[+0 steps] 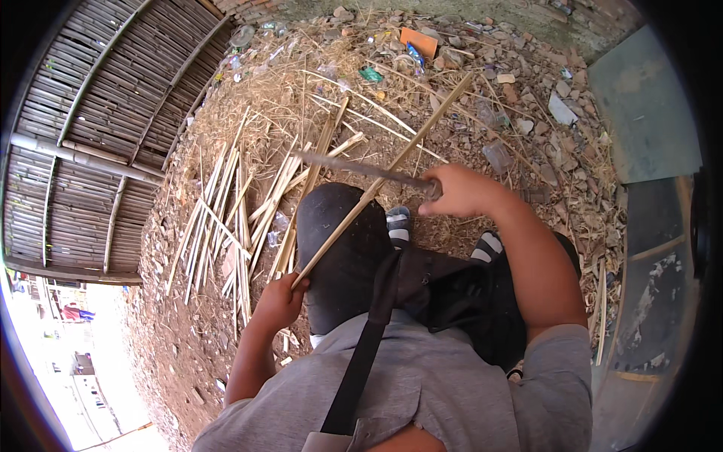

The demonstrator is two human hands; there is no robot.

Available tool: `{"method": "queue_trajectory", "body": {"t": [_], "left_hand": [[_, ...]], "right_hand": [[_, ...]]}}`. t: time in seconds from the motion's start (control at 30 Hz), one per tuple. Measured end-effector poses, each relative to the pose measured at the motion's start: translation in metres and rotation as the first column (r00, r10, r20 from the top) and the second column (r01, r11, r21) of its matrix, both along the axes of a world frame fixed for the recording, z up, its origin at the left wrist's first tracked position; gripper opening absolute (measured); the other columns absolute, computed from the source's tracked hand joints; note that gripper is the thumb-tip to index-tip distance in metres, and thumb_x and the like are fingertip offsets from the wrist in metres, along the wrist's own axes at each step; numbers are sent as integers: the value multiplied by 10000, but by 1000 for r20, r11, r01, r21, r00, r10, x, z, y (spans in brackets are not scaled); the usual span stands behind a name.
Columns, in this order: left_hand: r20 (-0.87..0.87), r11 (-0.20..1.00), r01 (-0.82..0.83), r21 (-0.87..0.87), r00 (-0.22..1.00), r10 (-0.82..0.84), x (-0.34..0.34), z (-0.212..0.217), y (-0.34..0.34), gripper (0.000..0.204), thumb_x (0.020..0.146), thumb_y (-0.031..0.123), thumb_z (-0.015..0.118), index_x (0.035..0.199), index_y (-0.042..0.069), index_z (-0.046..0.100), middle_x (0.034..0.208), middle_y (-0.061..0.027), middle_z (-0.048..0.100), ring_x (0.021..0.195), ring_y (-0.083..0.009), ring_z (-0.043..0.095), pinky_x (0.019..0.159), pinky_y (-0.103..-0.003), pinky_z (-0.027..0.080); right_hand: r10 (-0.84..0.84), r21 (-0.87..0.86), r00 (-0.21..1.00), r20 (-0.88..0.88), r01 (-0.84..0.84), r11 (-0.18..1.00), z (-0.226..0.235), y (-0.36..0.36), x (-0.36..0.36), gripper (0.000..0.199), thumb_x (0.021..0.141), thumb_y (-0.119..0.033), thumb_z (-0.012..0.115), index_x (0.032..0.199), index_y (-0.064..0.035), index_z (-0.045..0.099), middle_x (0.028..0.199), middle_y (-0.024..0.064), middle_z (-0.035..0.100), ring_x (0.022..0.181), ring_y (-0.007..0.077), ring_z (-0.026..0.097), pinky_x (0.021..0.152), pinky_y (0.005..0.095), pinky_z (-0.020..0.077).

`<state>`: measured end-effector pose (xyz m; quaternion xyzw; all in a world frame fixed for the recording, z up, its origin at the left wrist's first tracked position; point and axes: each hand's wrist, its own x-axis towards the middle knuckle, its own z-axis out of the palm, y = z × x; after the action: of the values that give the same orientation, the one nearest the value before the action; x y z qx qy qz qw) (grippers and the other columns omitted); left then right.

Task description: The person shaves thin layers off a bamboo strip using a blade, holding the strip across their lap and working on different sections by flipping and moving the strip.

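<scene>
My left hand (280, 303) is closed around the near end of a long split bamboo strip (339, 232). The strip slants up and away to the right, passing over my dark-clothed knee (331, 207). My right hand (461, 190) grips the handle of a long-bladed knife (361, 167), whose blade points left and crosses the strip near its middle. The blade looks slightly blurred; whether it touches the strip, I cannot tell. To the left of my knee, many pale split bamboo strips (218, 211) lie in a loose pile on the ground.
A bamboo slat wall (98, 98) stands at the left, grey panels (648, 113) at the right. Stones, straw and litter cover the far ground, with an orange piece (419, 43) among them. My sandalled feet (399, 226) are below the knife. A dark strap (361, 361) crosses my shirt.
</scene>
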<state>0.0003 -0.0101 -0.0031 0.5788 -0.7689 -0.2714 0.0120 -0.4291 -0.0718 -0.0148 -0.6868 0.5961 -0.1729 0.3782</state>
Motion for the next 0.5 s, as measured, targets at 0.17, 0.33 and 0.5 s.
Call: {"method": "queue_trajectory", "body": {"t": [0.17, 0.33, 0.5], "left_hand": [[-14, 999, -14, 34, 1000, 14, 0, -2, -1, 259, 1018, 237, 573, 929, 3, 638, 778, -246, 665, 791, -463, 654, 697, -507, 503], [-41, 1000, 8, 27, 999, -7, -1, 0, -3, 248, 1015, 226, 576, 934, 0, 639, 786, -246, 666, 792, -460, 655, 697, -499, 504], [-82, 1000, 8, 18, 997, -7, -2, 2, 0, 240, 1011, 213, 579, 929, -2, 649, 779, -240, 670, 783, -448, 662, 696, -491, 507]], "right_hand": [[9, 43, 999, 41, -11, 999, 14, -6, -21, 618, 750, -392, 871, 1188, 0, 679, 953, 113, 735, 859, 236, 698, 765, 359, 542], [-434, 125, 866, 248, 416, 901, 12, -4, -61, 637, 786, -401, 833, 1206, 46, 662, 828, 119, 682, 782, 236, 665, 742, 372, 534], [-263, -67, 962, 73, 268, 961, 2, -3, -31, 525, 805, -360, 818, 1133, 18, 658, 741, 56, 626, 746, 206, 646, 705, 382, 516]]}}
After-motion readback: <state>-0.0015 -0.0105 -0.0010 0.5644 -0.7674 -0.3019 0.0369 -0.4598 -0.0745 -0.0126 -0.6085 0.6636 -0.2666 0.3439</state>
